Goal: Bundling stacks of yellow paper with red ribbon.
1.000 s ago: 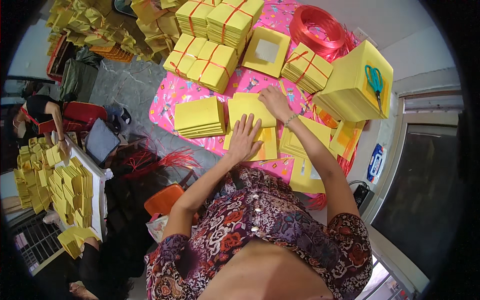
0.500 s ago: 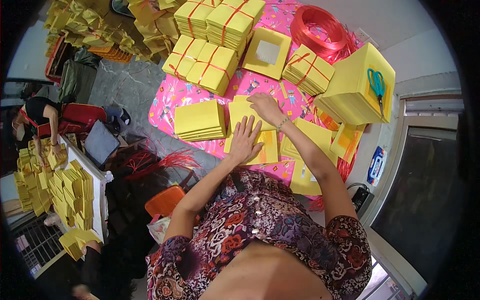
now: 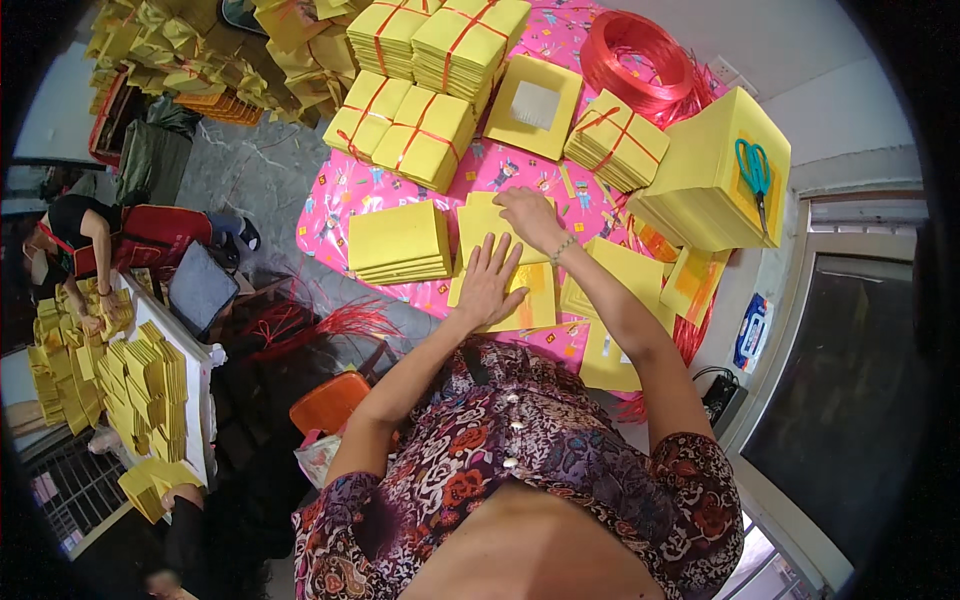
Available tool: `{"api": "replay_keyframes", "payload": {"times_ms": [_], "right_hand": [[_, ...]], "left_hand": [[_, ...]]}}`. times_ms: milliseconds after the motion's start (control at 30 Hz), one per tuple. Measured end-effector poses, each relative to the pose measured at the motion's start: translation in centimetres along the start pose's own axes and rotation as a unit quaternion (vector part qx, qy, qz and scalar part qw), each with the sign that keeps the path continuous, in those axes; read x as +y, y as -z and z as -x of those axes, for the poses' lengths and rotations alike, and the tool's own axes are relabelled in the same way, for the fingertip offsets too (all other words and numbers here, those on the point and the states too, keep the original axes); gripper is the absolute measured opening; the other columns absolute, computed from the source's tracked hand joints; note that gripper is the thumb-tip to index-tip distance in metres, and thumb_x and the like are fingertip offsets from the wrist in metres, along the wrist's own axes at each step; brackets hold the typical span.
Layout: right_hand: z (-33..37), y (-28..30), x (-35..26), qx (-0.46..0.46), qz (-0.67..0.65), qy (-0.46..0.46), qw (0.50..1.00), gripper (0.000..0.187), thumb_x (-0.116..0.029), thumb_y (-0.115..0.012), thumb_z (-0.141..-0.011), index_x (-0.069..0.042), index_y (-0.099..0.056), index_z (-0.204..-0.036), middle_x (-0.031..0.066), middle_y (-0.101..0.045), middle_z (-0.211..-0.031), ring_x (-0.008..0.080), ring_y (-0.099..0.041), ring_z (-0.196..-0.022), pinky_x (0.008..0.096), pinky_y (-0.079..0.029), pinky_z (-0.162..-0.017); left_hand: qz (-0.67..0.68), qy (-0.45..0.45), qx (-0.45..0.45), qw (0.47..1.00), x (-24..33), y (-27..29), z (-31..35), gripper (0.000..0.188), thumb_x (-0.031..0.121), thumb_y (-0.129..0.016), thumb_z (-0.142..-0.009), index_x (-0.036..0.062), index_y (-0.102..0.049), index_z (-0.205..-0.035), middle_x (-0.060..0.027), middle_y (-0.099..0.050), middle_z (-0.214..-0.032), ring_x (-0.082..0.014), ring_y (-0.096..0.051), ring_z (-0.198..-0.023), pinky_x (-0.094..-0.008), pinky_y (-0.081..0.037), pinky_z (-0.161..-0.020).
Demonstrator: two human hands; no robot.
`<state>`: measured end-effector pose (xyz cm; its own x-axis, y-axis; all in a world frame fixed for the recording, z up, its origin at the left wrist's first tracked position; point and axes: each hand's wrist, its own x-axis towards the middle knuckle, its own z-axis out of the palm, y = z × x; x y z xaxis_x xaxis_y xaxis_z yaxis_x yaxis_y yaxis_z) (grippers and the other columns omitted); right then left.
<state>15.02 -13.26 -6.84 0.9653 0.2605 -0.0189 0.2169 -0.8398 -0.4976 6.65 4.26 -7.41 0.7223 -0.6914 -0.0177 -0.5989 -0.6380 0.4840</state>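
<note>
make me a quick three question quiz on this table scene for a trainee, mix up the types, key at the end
1. True or false: the teal scissors lie on the tall yellow stack.

2. What colour are the bands around the tied bundles?
A) blue
B) red
C) white

3. What are the person's left grip and right grip resting on?

Key:
1. True
2. B
3. Yellow paper pieces, layered on the table
</note>
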Motion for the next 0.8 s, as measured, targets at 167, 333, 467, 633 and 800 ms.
{"api": "replay_keyframes", "payload": {"times_ms": [167, 333, 467, 633, 800], "right_hand": [[0.7, -0.2, 0.2, 0.074, 0.003, 0.027, 0.997, 0.022, -0.012, -0.065, -0.082, -0.007, -0.064, -0.104, 0.0109, -0.061, -0.101, 0.0307, -0.059, -0.098, 0.0424, -0.048, -0.085], [4.6, 1.0, -3.6, 0.215, 0.004, 0.001, 0.977, 0.018, -0.011, -0.062, -0.086, -0.005, -0.059, -0.102, 0.0134, -0.056, -0.094, 0.0343, -0.059, -0.09, 0.0429, -0.048, -0.078], [9.1, -0.3, -4.3, 0.082, -0.085, -0.144, 0.983, 0.011, -0.009, -0.059, -0.088, -0.005, -0.053, -0.096, 0.0154, -0.053, -0.092, 0.0355, -0.055, -0.09, 0.0447, -0.047, -0.078], [9.9, -2.2, -2.8, 0.106, -0.11, -0.123, 0.981, 0.009, -0.007, -0.058, -0.088, -0.003, -0.05, -0.092, 0.0155, -0.051, -0.09, 0.0354, -0.054, -0.088, 0.0448, -0.046, -0.076], [10.0, -2.6, -2.7, 0.109, -0.107, -0.129, 0.98, 0.01, -0.006, -0.058, -0.088, -0.003, -0.05, -0.091, 0.0151, -0.051, -0.091, 0.0352, -0.054, -0.089, 0.0441, -0.045, -0.078]], "left_hand": [[-0.009, -0.008, 0.004, 1.0, 0.0, -0.3, -0.3, 0.084, 0.056, -0.052, -0.088, 0.0091, -0.025, -0.152, -0.0209, -0.02, -0.157, -0.0439, -0.012, -0.145, -0.0557, -0.014, -0.116], [-0.024, 0.003, -0.009, 1.0, -0.3, -0.5, 0.1, 0.089, 0.06, -0.053, -0.085, 0.0091, -0.026, -0.152, -0.0207, -0.02, -0.157, -0.0439, -0.011, -0.145, -0.0556, -0.014, -0.116], [-0.019, 0.001, -0.005, 1.0, -0.3, -0.5, 0.1, 0.092, 0.062, -0.056, -0.082, 0.0094, -0.027, -0.152, -0.0204, -0.02, -0.157, -0.0438, -0.011, -0.146, -0.0547, -0.013, -0.117], [-0.008, -0.006, 0.007, 1.0, 0.0, -0.3, -0.3, 0.092, 0.061, -0.057, -0.082, 0.0089, -0.029, -0.151, -0.0209, -0.021, -0.157, -0.0434, -0.013, -0.146, -0.0545, -0.013, -0.117], [-0.001, -0.013, -0.009, 1.0, -0.4, 0.4, 0.1, 0.094, 0.062, -0.057, -0.082, 0.0046, -0.028, -0.15, -0.0213, -0.022, -0.156, -0.0403, -0.015, -0.146, -0.0521, -0.015, -0.117]]}}
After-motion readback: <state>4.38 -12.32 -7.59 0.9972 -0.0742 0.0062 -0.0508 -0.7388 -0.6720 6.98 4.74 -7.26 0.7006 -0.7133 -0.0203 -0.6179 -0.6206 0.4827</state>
